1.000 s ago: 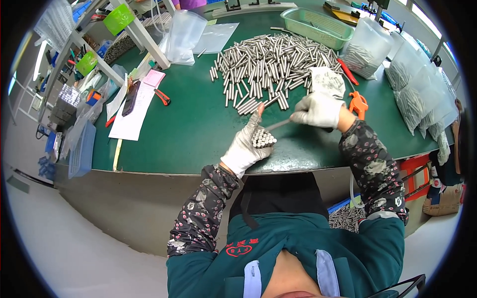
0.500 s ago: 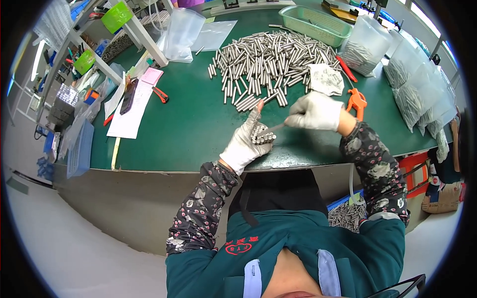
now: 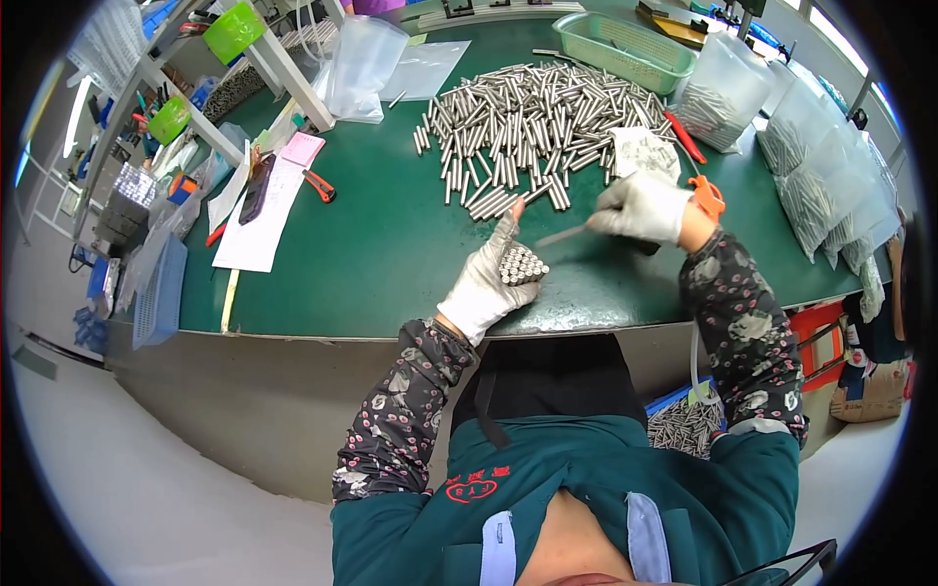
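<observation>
My gloved left hand (image 3: 486, 283) is wrapped round a bundle of metal pins (image 3: 523, 265), their round ends facing up. Right of the bundle, my gloved right hand (image 3: 640, 208) grips a thin grey blade-like tool (image 3: 562, 235), smeared by motion. The tool's tip points toward the bundle and is apart from it. Beyond both hands lies a large heap of loose steel pins (image 3: 547, 112). A crumpled white cloth (image 3: 646, 153) sits at the heap's right edge, just behind my right hand.
An orange-handled tool (image 3: 707, 198) lies by my right wrist. Pin-filled plastic bags (image 3: 811, 176) line the right side, and a green basket (image 3: 625, 54) stands at the back. On the left are a paper sheet (image 3: 259, 230), a phone (image 3: 256, 188) and a red cutter (image 3: 319, 186).
My right hand has moved right and slightly nearer to me, drawing the grey tool off the bundle's top. The left hand keeps its hold on the pins.
</observation>
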The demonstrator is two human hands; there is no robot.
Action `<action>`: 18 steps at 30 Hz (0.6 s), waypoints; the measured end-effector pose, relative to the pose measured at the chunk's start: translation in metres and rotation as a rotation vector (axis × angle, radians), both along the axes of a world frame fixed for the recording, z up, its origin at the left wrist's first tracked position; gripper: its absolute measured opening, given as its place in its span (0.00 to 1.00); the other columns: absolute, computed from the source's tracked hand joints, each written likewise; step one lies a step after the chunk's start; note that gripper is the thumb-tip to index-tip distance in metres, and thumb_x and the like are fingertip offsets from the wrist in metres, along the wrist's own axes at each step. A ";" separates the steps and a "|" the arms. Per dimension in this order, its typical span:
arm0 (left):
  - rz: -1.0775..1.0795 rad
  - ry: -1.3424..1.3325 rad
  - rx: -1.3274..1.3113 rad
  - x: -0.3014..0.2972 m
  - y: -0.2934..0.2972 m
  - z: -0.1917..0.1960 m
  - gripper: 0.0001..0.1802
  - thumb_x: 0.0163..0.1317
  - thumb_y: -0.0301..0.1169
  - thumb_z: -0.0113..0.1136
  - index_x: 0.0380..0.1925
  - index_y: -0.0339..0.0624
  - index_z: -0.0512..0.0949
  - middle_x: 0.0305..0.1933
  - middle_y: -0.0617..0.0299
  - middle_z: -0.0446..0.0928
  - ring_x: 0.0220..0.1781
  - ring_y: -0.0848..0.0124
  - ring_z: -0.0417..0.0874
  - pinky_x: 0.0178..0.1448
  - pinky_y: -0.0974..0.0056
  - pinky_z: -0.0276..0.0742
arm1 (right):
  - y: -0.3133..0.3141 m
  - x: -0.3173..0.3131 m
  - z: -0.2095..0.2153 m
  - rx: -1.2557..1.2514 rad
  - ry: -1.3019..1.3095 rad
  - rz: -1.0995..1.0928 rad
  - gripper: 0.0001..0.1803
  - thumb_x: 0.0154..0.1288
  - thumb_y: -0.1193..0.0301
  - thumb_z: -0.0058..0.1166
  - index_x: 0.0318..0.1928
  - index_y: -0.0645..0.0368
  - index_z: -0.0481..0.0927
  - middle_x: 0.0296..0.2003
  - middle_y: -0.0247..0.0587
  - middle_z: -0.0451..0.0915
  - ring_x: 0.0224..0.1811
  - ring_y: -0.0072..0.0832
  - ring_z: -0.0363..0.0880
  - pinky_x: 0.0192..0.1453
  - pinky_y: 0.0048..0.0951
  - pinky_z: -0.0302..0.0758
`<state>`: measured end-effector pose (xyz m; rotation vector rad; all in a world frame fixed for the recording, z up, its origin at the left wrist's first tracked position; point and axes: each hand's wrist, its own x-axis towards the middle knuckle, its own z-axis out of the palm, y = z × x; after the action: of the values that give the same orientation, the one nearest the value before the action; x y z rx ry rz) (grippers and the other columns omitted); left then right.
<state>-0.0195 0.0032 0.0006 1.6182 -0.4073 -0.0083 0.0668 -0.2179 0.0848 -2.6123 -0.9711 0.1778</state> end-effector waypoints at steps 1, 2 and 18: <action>0.034 -0.201 0.148 0.004 -0.001 0.001 0.55 0.40 0.13 0.61 0.67 0.59 0.45 0.29 0.70 0.70 0.32 0.82 0.70 0.43 0.75 0.70 | -0.010 0.006 0.003 -0.019 0.022 -0.070 0.16 0.53 0.55 0.56 0.28 0.56 0.83 0.20 0.43 0.78 0.23 0.34 0.77 0.32 0.30 0.74; 0.037 -0.198 0.148 0.002 0.000 0.000 0.55 0.40 0.13 0.61 0.67 0.59 0.45 0.29 0.70 0.70 0.32 0.82 0.70 0.43 0.75 0.70 | -0.009 0.004 0.008 0.071 0.073 -0.064 0.15 0.52 0.57 0.56 0.28 0.55 0.83 0.20 0.41 0.78 0.22 0.33 0.77 0.31 0.30 0.74; -0.018 0.044 0.009 -0.002 0.005 0.000 0.54 0.40 0.12 0.61 0.66 0.61 0.48 0.32 0.69 0.70 0.33 0.81 0.70 0.45 0.75 0.68 | 0.041 -0.008 0.021 -0.061 -0.110 0.376 0.16 0.51 0.54 0.56 0.27 0.54 0.82 0.20 0.44 0.77 0.23 0.40 0.76 0.30 0.34 0.72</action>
<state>-0.0217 0.0084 0.0010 1.6204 -0.3885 -0.0598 0.0586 -0.1769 0.1056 -2.4896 -1.5126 0.1581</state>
